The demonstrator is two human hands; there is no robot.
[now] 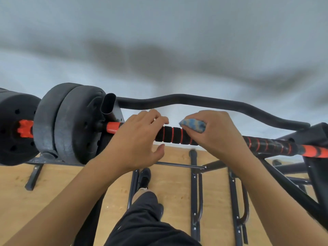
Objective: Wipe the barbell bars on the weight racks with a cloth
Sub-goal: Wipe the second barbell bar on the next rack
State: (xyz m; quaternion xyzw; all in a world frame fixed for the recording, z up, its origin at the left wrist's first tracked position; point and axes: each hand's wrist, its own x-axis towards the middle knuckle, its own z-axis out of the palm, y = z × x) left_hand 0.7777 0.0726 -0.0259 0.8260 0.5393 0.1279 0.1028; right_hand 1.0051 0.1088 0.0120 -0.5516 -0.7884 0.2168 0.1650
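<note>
Dark trouser leg (145,219) and, beyond it, a black shoe (144,177) stand below and between the two forearms, on a tan, wood-toned floor (53,192).

Left hand (140,137): fingers curled over the top of the barbell bar (174,134), thumb spread underneath and just clear of it; a steadying hold on the foam grip.

Right hand (213,132): closed round a bunched blue cloth (192,125), which it presses onto the upper side of the bar, just beside the left hand's fingertips. Only a short ringed section of black-and-red grip shows between the two hands.

Step in hand, as judged: wiping the middle grip of this bar. The next move probably calls for drawing the cloth along the bar, away from the left hand towards the red-striped end beyond the right wrist, with the cloth wrapped further round so the underside is reached as well. The bar may roll on its supports, so the left hand's hold matters.

Outward of the left hand, black weight plates (74,125) sit on the bar's sleeve with a red collar (24,128) past them. Below both hands runs the black tubular rack (195,183). Beyond the hands, a bent black curl bar (195,100) lies on the same rack, not touched by either hand. Farthest off, a pale grey wall (159,41) carries blurred shadows.
</note>
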